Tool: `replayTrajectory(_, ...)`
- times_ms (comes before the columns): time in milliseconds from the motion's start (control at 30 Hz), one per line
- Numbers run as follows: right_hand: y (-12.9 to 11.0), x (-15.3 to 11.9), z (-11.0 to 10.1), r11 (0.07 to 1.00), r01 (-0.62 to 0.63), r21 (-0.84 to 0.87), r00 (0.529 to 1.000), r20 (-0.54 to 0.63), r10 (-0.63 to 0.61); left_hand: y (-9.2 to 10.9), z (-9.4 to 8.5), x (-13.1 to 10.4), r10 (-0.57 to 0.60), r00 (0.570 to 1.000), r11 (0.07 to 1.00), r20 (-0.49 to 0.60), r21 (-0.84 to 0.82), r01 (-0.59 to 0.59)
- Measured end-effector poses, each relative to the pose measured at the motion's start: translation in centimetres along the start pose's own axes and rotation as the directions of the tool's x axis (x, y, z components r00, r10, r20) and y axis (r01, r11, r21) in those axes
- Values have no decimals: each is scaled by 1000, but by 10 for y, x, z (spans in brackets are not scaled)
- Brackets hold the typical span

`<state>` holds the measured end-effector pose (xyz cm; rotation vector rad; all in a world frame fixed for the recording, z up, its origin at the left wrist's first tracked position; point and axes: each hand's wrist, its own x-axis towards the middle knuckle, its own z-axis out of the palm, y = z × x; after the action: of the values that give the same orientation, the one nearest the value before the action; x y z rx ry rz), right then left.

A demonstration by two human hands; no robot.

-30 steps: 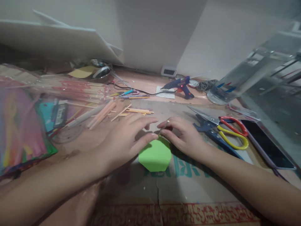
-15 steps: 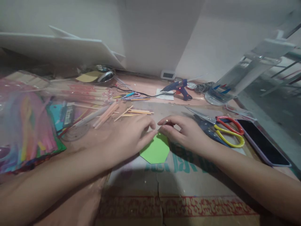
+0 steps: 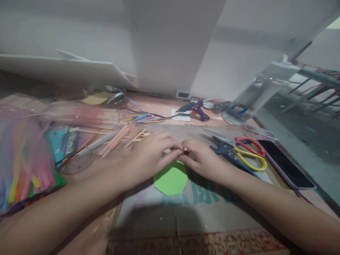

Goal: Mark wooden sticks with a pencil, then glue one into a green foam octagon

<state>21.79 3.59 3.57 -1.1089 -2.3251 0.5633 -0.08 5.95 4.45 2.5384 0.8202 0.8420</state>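
A light green paper octagon (image 3: 170,180) lies on the cardboard in front of me, its far edge beneath my fingers. My right hand (image 3: 203,157) pinches a short, thin wooden stick (image 3: 185,150), of which only the pale end shows. My left hand (image 3: 151,152) is closed too, thumb and forefinger meeting the right fingertips just above the octagon. Whatever lies between the left fingertips is hidden. Just beyond the left hand are several short wooden sticks (image 3: 135,138).
A blue glue gun (image 3: 195,109) with a lit red light rests at the back. Scissors (image 3: 249,152) with red and yellow handles, blue-handled pliers (image 3: 228,154) and a phone (image 3: 287,164) lie right, near a clear container (image 3: 244,99). Colourful pipe cleaners (image 3: 26,163) fill the left side.
My two hands have come together, so the fingertips now touch. The stick's end sits lower between the right fingers. The whole view has shifted a little.
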Motion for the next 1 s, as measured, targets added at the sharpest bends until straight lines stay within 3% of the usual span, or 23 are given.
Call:
replayTrajectory(167, -8, -14, -17, 996, -73, -50, 996, -47, 71, 1, 10, -8, -47, 999, 998, 24, -36, 48)
replayTrajectory(300, -11, -16, -14, 997, -67, -40, 998, 9, 68, 5, 15, -11, -114, 993, 992, 11, -59, 115)
replayTrajectory(400, -7, -14, -9, 995, -104, -10, 995, -1, 104, 12, 9, -12, -80, 997, 995, -11, -60, 79)
replayTrajectory(500, -1, -13, -7, 988, -156, 20, 986, -51, 157, 10, -9, -8, -62, 997, 994, 35, 98, 58)
replayTrajectory(533, 1, -12, -7, 986, -168, 24, 984, -63, 169, 5, -18, -4, -111, 992, 972, 57, 216, 97)
replayTrajectory(600, 3, -12, -7, 983, -181, 21, 981, -73, 182, -16, -35, 8, -238, 971, 915, 0, 337, 224)
replayTrajectory(733, 5, -10, -8, 981, -196, 1, 976, -95, 195, -83, -57, 37, -444, 894, 764, -52, 499, 409)
replayTrajectory(867, 5, -10, -14, 977, -210, -26, 972, -117, 205, -129, -55, 48, -557, 830, 681, 14, 581, 447)
replayTrajectory(1000, 2, -11, -21, 975, -216, -56, 970, -125, 208, -143, -45, 43, -584, 811, 657, 50, 615, 436)
